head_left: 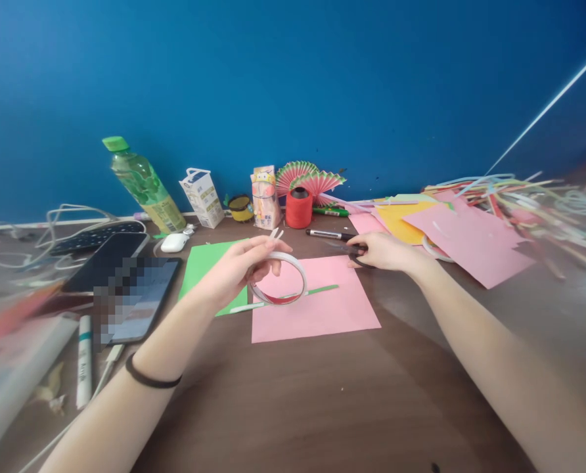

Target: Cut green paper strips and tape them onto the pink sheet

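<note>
My left hand (246, 263) grips a roll of white tape (301, 276) by its upper left rim, holding it upright over the pink paper (342, 309). Behind those fingers, small white ends (276, 233) stick up; what they belong to is unclear. My right hand (386, 251) is closed on the black handles of a pair of scissors (360, 263), whose blades point left near the paper's far right corner. A thin green-and-white strip (325, 289) lies across the pink sheet, passing behind the tape roll. Green paper (199, 266) lies to the left, partly hidden by my left hand.
Along the blue wall stand a green bottle (142, 184), a white carton (204, 197) and a red thread spool (299, 209). A black pen (330, 234) lies near the scissors. Phones, cables and a marker (84, 361) fill the left; papers (480, 243) and strips the right.
</note>
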The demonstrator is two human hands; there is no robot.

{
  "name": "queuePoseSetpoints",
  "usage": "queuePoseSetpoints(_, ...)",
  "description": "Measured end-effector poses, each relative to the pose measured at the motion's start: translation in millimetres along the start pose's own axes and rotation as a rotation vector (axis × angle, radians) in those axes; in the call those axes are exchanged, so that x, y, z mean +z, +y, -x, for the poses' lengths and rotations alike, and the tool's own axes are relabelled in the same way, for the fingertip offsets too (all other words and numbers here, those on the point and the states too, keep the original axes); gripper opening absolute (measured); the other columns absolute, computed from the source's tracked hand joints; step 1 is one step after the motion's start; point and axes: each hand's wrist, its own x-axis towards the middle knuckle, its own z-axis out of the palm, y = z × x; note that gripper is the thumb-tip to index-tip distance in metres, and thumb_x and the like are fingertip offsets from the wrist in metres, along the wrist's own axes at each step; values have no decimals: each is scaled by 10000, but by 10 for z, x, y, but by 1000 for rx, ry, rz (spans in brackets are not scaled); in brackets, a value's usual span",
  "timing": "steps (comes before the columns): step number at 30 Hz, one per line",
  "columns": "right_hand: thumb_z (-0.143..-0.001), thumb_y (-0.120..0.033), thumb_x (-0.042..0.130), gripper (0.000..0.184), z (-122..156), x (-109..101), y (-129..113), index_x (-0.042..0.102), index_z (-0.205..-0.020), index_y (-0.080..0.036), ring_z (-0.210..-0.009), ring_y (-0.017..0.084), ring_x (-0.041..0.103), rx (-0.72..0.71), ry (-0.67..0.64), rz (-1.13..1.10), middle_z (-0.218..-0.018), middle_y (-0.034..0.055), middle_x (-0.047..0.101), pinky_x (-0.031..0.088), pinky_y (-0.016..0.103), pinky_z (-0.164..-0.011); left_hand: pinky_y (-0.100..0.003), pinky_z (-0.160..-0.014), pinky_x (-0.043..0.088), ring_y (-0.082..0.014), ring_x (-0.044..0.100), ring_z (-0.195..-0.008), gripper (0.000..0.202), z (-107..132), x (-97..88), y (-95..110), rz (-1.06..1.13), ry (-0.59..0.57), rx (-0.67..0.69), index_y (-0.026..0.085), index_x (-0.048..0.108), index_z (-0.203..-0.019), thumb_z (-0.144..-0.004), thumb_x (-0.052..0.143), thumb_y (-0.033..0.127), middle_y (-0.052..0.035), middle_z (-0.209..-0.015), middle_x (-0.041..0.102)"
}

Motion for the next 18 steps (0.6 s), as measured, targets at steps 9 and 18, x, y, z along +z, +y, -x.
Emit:
queuePoseSetpoints(9, -661, -270, 597, 608, -56, 93, 117, 499, -1255, -193, -993, 267, 531, 20, -2, 143, -1121, 135, 519, 441, 313, -766, -186, -428, 250, -41, 299, -457, 370, -5, 4, -38, 577, -95, -102, 151, 644, -942, -752, 583, 463, 20, -607, 450)
queuePoseSetpoints(18, -773, -281, 505, 287, -6, 57, -32, 627, -1016, -189, -964, 218, 558, -121, 281, -99, -1047, 89, 576, 433, 324, -832, -195, -450, 350, -74, 416, -475, 315, -37, 15, 19, 741, -86, -199, 114, 645, -1004, -825, 455, 290, -36, -670, 585)
